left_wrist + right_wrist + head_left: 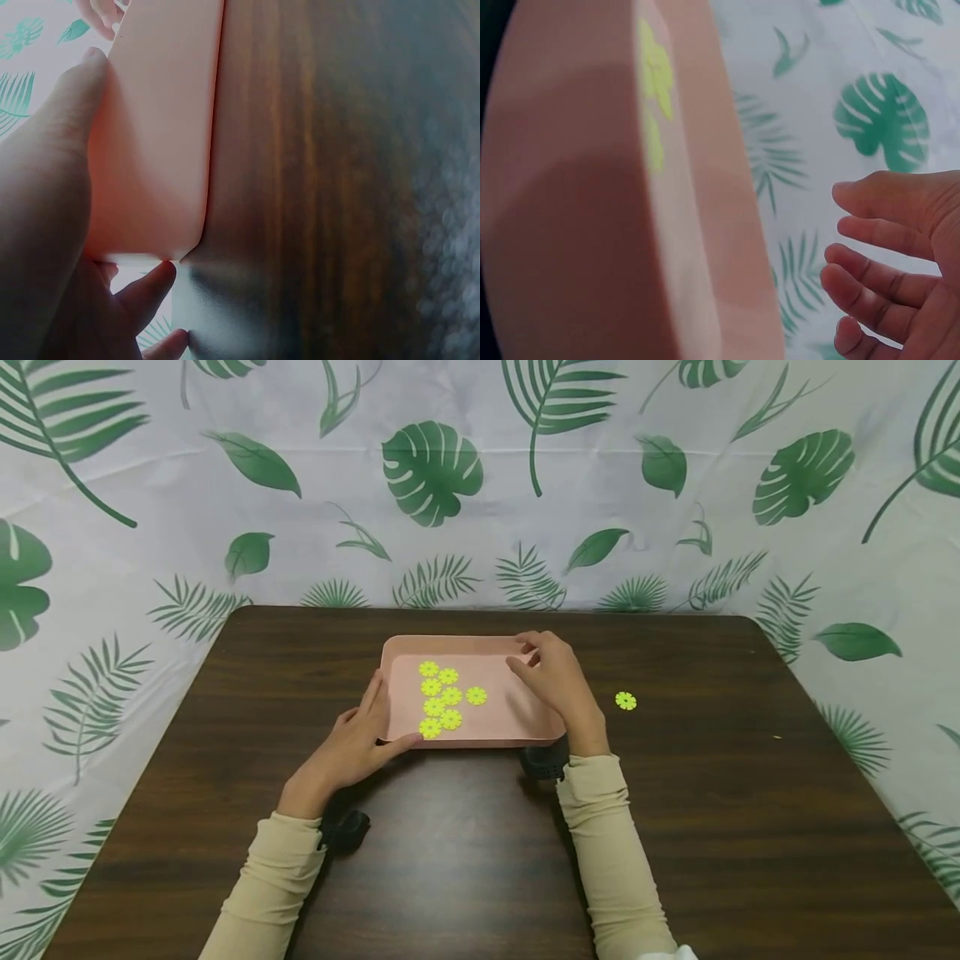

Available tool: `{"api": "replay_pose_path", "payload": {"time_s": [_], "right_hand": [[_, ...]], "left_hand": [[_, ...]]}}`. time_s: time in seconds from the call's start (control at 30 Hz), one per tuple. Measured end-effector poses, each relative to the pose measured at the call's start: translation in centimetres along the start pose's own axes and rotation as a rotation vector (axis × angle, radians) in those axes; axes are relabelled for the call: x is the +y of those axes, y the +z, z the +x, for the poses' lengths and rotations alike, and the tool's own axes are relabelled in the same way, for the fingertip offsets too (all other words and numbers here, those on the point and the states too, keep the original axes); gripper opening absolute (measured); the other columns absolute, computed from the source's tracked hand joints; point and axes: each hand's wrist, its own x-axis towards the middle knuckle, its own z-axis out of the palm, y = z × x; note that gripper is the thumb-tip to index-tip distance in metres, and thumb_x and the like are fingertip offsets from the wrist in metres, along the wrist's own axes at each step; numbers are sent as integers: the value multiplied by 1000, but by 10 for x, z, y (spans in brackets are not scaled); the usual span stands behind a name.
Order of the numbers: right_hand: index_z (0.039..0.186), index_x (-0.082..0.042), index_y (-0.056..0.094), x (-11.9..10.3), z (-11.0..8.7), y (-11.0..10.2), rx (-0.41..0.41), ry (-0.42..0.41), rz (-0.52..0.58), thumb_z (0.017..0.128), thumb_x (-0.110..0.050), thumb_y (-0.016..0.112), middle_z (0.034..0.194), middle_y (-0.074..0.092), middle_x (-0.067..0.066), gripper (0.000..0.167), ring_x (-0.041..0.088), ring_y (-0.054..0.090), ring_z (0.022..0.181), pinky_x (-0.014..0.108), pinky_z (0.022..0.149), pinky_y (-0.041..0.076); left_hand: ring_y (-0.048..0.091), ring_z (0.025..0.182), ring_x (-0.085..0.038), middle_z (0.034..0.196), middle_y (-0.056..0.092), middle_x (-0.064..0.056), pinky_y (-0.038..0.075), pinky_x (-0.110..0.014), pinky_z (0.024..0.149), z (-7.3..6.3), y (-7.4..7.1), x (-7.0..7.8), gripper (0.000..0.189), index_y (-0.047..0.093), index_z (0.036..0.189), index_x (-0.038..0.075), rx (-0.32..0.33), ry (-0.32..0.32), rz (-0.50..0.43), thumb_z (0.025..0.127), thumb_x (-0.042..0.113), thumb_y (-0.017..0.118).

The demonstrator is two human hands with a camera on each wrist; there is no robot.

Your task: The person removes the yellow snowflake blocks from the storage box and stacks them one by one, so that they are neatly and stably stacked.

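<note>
A shallow pink tray (510, 693) stands on the table and holds several flat, notched yellow discs (451, 696), most of them in its left half. My left hand (352, 743) rests against the tray's left end, its thumb along the near side and its fingers spread beside the left wall. In the left wrist view, the fingertips (154, 289) are by the corner of the tray (161, 135). Over the tray's right end is my right hand (555, 681), fingers loosely bent with nothing between them. The right wrist view shows those fingers (870, 300) apart from one another.
One more yellow disc (626, 700) lies on the dark wooden table (450, 860), to the right of the tray. A tiny yellow sliver (777, 737) is farther right. Behind the table hangs a leaf-patterned cloth (495, 543). Each wrist wears a black device (345, 832).
</note>
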Motion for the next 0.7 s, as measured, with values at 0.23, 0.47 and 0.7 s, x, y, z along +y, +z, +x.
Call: {"api": "replay_pose_path", "payload": {"time_s": [0.23,0.47,0.7], "right_hand": [[128,4,69,-9,8,27,-102,-67,-25,96,-13,75,114,70,21,37,32,65,91,44,84,56],[128,2,71,-9,12,46,-288,13,-73,90,-12,81,112,71,16,41,28,65,99,42,89,54],[83,-1,71,-6,13,53,-329,-35,-63,85,-4,83,71,53,5,13,19,47,70,32,68,41]], "left_hand": [[-4,159,-27,172,-17,-11,18,-70,117,1,1,-1,104,0,165,2,1,-14,8,100,61,57],[2,159,-32,172,-15,-15,18,-72,116,1,0,0,105,1,164,0,7,-13,14,100,60,58],[7,159,-34,172,-15,-15,19,-72,115,2,0,0,105,2,164,0,5,-18,25,99,61,58]]}}
